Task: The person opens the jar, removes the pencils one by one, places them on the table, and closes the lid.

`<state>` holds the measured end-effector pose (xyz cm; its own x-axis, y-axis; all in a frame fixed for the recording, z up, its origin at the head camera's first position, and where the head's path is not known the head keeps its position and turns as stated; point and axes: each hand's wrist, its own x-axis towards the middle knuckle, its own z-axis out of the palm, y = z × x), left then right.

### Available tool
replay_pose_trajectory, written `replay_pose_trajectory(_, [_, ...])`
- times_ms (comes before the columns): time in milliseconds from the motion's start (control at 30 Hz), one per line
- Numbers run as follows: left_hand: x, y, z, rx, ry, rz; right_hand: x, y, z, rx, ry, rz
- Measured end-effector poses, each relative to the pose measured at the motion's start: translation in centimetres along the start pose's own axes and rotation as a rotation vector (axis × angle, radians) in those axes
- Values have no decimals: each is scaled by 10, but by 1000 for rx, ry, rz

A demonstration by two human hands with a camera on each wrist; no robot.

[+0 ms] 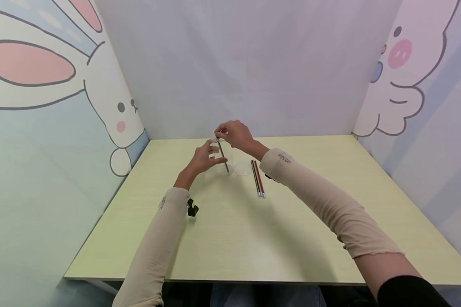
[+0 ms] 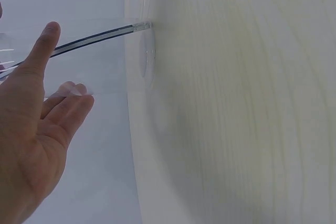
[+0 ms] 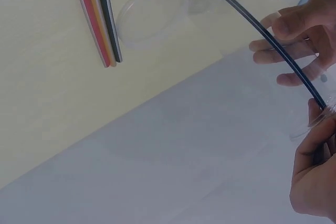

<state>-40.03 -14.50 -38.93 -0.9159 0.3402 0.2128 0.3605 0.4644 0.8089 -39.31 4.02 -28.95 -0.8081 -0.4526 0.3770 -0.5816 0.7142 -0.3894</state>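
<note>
A clear plastic cylinder (image 2: 107, 69) stands upright near the table's back edge, its outline faint in the head view. My left hand (image 1: 202, 161) holds it around the side, thumb towards me and fingers on the far side. Above its mouth, my right hand (image 1: 236, 135) pinches the upper end of a dark, silver-striped pencil (image 1: 222, 154). This pencil slants down inside the cylinder, and its pale lower end meets the bottom in the left wrist view. The right fingertips are partly hidden behind the cylinder's rim in the right wrist view.
A round clear lid (image 1: 243, 168) lies flat just right of the cylinder. Beside it several pencils (image 1: 258, 179), red, orange and dark, lie side by side. The pale wooden table (image 1: 223, 238) meets a grey back wall (image 1: 246, 68).
</note>
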Motion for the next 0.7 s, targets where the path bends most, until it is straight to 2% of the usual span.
replay_pose_trajectory(200, [-1, -1, 2, -2, 6, -1, -1, 1, -3, -3, 10, -21])
replay_pose_trajectory(500, [-1, 0, 2, 32, 24, -3, -2, -2, -18, 24, 16, -39])
replay_pose_trajectory(700, [1, 1, 3, 18, 21, -4, 0, -1, -27, -8, 35, -36])
